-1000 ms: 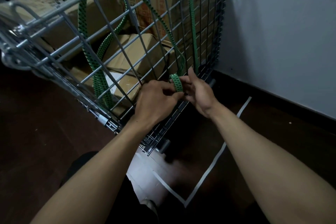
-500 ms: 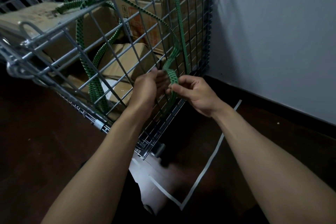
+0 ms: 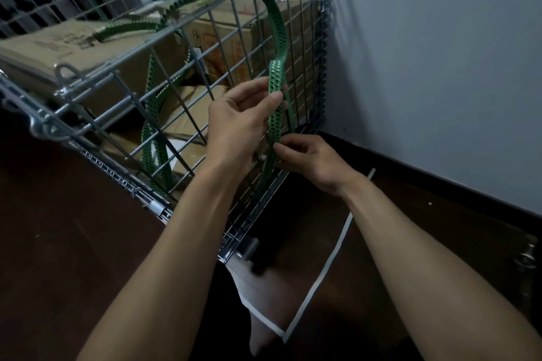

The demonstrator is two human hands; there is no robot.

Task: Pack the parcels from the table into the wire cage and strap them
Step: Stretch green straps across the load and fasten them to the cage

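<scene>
White tape line (image 3: 328, 268) on the dark floor (image 3: 73, 243), nearest. Right hand (image 3: 311, 159) pinches the green strap (image 3: 277, 76) low, against the side of the wire cage (image 3: 324, 73). Left hand (image 3: 237, 123) pinches the same strap higher up, thumb on it. The strap arcs up over the cage and seems doubled at the left hand, but it's blurry. Cardboard parcels (image 3: 58, 47) sit inside the cage. Grey wall (image 3: 440, 67) behind.
</scene>
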